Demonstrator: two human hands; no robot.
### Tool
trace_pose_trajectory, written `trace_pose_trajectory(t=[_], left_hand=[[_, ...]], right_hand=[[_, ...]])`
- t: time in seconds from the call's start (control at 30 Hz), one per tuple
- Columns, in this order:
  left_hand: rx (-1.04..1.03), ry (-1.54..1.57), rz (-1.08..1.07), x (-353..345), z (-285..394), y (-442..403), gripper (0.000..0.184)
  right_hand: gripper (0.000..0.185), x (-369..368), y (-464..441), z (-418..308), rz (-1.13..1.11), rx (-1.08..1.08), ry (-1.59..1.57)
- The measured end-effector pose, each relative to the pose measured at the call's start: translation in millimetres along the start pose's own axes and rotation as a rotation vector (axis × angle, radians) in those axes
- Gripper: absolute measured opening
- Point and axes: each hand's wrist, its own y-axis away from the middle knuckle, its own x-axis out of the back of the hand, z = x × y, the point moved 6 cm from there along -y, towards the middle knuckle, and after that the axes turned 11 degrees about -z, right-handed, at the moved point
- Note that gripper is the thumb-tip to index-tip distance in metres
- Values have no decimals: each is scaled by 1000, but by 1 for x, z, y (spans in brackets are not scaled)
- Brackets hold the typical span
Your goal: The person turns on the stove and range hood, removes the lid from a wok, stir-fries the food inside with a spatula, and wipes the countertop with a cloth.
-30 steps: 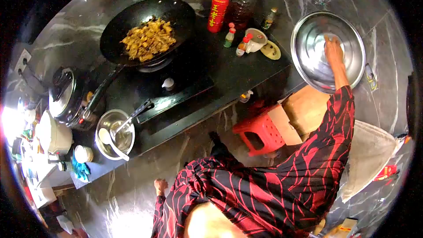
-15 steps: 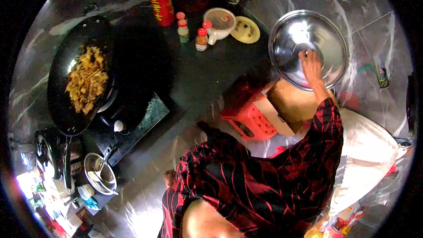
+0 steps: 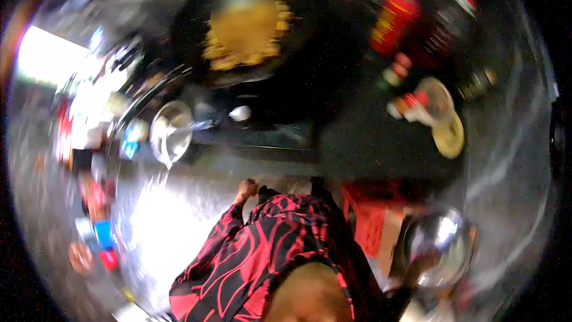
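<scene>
in the head view, the metal lid (image 3: 438, 244) is on the near right, low beside the red stool (image 3: 370, 229) and overlapping the cardboard box (image 3: 390, 235) in sight; whether it touches either, i cannot tell. the right hand (image 3: 420, 265) is a dark smear at the lid's near left part, so i cannot tell whether its fingers are spread or pinching the knob. the left hand (image 3: 248, 189) is at the near edge of the counter (image 3: 369, 149), apart from the cookware; its fingers look loosely curled, but blur hides whether they press together.

far off, left of centre, the dark wok (image 3: 190, 27) holds the yellow-brown food (image 3: 241, 59), partly covered by a hazy round patch i cannot make out. the steel bowl (image 3: 158, 134) is on the left, the red bottle (image 3: 396, 16) on the far right.

the likeliest trouble is the lid slipping or tipping, caused by a weak or off-centre hold; its rim could then knock the box or stool. the uncovered food might scorch if the burner is lit, which i cannot tell.
</scene>
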Motion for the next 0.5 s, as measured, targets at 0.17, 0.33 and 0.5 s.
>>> trace_pose_trajectory(t=[0.17,0.33,0.5], left_hand=[[90,-121,264,4,52,8,30],[-35,-135,271,12,17,17,26],[75,331,401,32,-50,30,27]], right_hand=[[31,-39,-39,-4,-271,-143,0],[34,-33,-39,-7,-506,-365,95],[36,234,-79,-169,150,100,-534]])
